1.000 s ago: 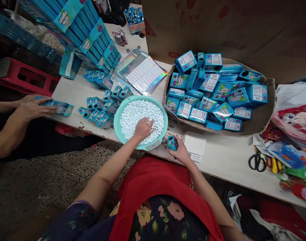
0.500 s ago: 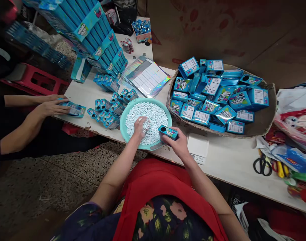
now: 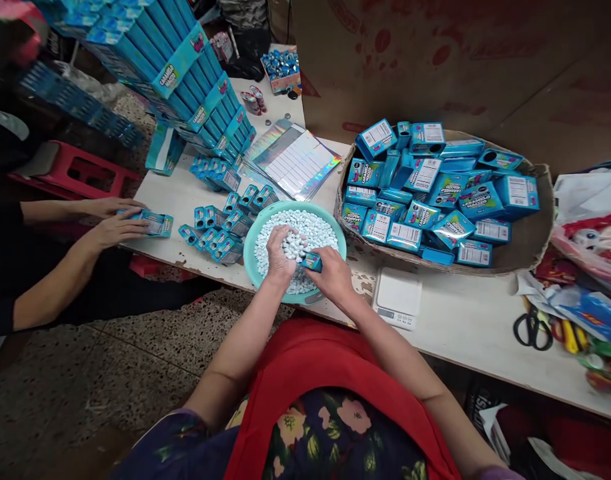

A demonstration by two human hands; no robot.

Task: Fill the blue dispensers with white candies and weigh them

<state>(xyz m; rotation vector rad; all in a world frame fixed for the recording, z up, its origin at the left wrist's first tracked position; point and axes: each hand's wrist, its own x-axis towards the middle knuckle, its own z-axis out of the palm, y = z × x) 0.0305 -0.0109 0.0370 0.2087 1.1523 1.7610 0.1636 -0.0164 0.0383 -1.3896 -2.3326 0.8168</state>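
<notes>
A round turquoise basin (image 3: 250,257) full of small white candies (image 3: 313,223) stands at the table's front edge. Cupped above them, my left hand (image 3: 281,257) holds a heap of the candies against its palm. My right hand (image 3: 333,272) grips a small blue candy box (image 3: 312,261), tilted with its end toward the heap in my left hand. Box and heap are close together over the basin; whether candies are passing into the box I cannot tell.
Right of the basin lies a white kitchen scale (image 3: 398,297), with a cardboard tray (image 3: 528,250) of blue boxes behind. Small boxes (image 3: 218,233) and stacked display packs (image 3: 185,87) stand left. A co-worker's hands (image 3: 118,223) hold blue packaging. Scissors (image 3: 533,330) lie far right.
My left hand has come up from the candies with a heap in it. My right hand has brought the box left over the basin and tipped it toward that heap.
</notes>
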